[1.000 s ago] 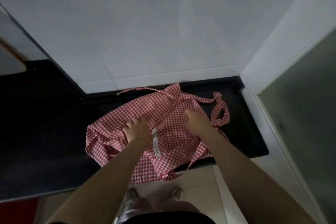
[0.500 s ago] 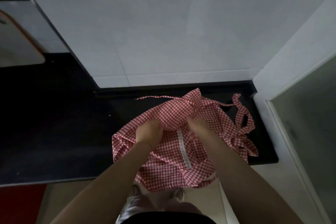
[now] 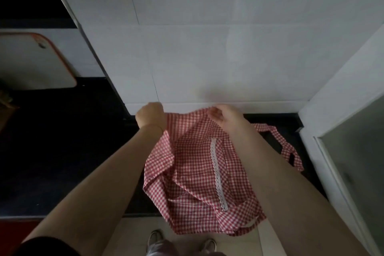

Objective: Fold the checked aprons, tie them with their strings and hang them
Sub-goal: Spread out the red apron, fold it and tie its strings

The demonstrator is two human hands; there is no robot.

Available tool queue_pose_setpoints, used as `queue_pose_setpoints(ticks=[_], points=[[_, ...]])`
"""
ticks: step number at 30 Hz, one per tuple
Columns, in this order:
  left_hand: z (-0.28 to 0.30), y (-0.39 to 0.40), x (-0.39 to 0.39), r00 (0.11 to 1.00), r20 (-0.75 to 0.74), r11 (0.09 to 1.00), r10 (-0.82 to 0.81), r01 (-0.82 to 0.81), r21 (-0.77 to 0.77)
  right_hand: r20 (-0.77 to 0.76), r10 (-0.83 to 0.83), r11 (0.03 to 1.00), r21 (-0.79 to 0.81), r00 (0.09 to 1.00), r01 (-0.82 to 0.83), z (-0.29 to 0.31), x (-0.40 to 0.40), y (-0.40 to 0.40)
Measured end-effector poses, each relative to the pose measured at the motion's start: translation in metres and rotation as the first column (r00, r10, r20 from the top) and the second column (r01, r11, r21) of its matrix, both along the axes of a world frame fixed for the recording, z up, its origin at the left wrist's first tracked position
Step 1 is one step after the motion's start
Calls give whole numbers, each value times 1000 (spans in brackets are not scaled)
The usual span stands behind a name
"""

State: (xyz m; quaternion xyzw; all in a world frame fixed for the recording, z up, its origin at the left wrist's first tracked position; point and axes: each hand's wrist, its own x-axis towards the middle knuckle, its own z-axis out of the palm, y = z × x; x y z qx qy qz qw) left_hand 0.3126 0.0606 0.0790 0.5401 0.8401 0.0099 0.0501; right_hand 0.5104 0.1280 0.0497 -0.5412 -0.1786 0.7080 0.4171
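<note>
You are holding the red checked apron (image 3: 199, 164) up by its top edge over the right end of the dark countertop (image 3: 62, 151), its hem hanging past the front edge. Your left hand (image 3: 150, 117) is gripping one top corner in a fist; your right hand (image 3: 225, 115) is pinching the other. Its strings (image 3: 287, 147) are trailing on the countertop near the right-hand wall (image 3: 342, 81).

soft checked cloth apron (image 3: 193, 164) with lace trim, matt dark counter (image 3: 62, 151), smooth white tiles (image 3: 207, 48).

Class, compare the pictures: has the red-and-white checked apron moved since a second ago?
Yes. Both hands have lifted the red-and-white checked apron off the black countertop, its top edge now level with the white wall tiles' base.
</note>
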Motion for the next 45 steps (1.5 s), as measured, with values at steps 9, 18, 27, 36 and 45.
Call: queue_pose_setpoints(ticks=[9, 18, 27, 36, 45], points=[[-69, -17, 22, 905, 121, 907, -407, 386, 168, 876, 304, 661, 89, 375, -745, -31, -18, -22], [-161, -83, 13, 947, -15, 802, -322, 264, -536, 827, 496, 387, -484, -265, -785, -132, 28, -85], [-129, -77, -6, 992, -61, 976, -110, 96, -193, 816, 406, 381, -561, -412, -735, -136, 33, -96], [-166, -95, 31, 972, 225, 888, -65, 159, -432, 905, 329, 401, -393, -270, -827, -126, 69, -105], [-142, -66, 57, 957, 25, 924, -289, 285, -255, 853, 445, 518, -493, -272, -699, -125, 103, -107]])
